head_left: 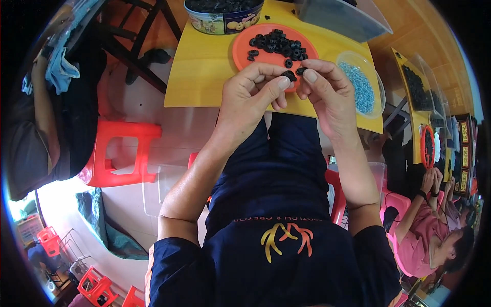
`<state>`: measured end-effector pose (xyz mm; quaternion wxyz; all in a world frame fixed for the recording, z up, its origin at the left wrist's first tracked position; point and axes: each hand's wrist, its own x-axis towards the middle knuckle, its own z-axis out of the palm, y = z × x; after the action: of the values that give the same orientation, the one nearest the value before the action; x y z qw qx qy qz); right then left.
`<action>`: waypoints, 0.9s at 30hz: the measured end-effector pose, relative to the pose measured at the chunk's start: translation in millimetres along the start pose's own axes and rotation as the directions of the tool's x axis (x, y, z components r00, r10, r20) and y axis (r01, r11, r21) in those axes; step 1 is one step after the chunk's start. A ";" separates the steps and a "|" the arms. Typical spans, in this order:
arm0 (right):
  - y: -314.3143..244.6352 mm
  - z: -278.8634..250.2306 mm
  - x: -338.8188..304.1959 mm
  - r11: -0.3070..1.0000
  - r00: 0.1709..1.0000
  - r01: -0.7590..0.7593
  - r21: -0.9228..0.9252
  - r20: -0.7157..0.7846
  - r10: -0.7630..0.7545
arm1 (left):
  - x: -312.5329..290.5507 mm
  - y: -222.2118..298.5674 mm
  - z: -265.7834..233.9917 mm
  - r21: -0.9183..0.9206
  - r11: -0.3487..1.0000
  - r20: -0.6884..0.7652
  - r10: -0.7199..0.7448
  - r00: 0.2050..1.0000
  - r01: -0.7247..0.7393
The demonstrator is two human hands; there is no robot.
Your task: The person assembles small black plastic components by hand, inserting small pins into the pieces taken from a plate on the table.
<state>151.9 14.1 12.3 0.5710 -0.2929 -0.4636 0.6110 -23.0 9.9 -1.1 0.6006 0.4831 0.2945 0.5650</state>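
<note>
Above the near edge of the orange plate (238, 57), my two hands meet almost fingertip to fingertip. My left hand (251, 94) pinches a small black round part (289, 76) between thumb and index finger. A smaller black piece (302, 71) is gripped by the thumb and fingertips of my right hand (330, 94). The two pieces are very close; whether they touch I cannot tell. Behind them on the plate lies a loose pile of black ring-shaped parts (279, 45). Right of my right hand, a clear round tub (381, 100) contains many tiny blue, shiny pieces (360, 84).
The plate and tub rest on a yellow table (192, 77). An oval tin (225, 24) full of black parts stands at the far left, a translucent bin (342, 21) at the far right. Red stools (128, 130) stand left; people sit on both sides, one in pink (417, 243).
</note>
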 end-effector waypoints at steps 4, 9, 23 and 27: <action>2.4 4.3 -2.7 0.996 0.997 0.060 -0.069 -0.035 -0.062 | 0.3 0.1 0.0 0.010 1.000 0.003 -0.004 1.000 0.004; 3.5 11.5 -6.9 0.946 0.976 0.191 -0.262 -0.048 -0.211 | 0.1 -0.9 0.2 0.039 0.999 -0.011 -0.013 1.000 0.013; 2.5 12.2 -12.7 0.931 0.979 0.173 -0.321 -0.051 -0.200 | -4.3 4.6 4.2 0.074 0.997 -0.006 0.009 1.000 -0.009; 0.3 11.1 -12.1 0.899 0.965 0.253 -0.359 0.024 -0.262 | -4.4 5.0 4.4 0.066 0.998 -0.003 0.008 1.000 -0.008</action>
<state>144.1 -0.2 14.4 0.5891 -0.3360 -0.5948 0.4316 -21.9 4.1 4.2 0.5816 0.5029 0.3122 0.5580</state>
